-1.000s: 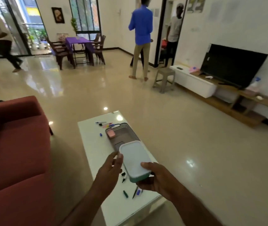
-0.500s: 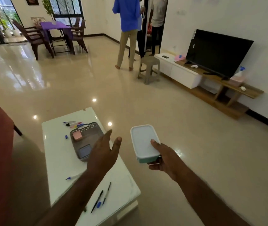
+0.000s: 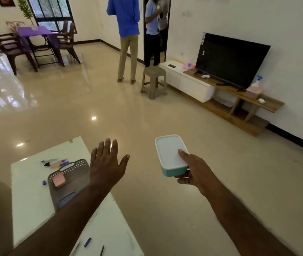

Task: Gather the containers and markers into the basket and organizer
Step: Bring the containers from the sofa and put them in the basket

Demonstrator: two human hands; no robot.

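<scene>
My right hand (image 3: 195, 170) grips a teal container with a white lid (image 3: 170, 154), held over the floor to the right of the white table (image 3: 30, 196). My left hand (image 3: 106, 165) hovers open, fingers spread, above the right edge of the grey basket (image 3: 73, 174) on the table. A small pink container (image 3: 58, 179) and a blue one (image 3: 66, 199) lie in the basket. Several markers (image 3: 54, 162) lie in a cluster beyond the basket. A blue cap (image 3: 44, 182) sits left of it. More pens (image 3: 87, 242) lie near the table's front edge.
A grey stool (image 3: 153, 81) stands on the shiny floor ahead. A TV (image 3: 230, 60) sits on a low wooden unit along the right wall. A person in a blue shirt (image 3: 126, 34) and others stand by the doorway. A purple dining table with chairs (image 3: 34, 39) is far left.
The view has swung right. My right hand carried the teal container off the table to the right, over the floor. My left hand let go of it and opened above the basket.
</scene>
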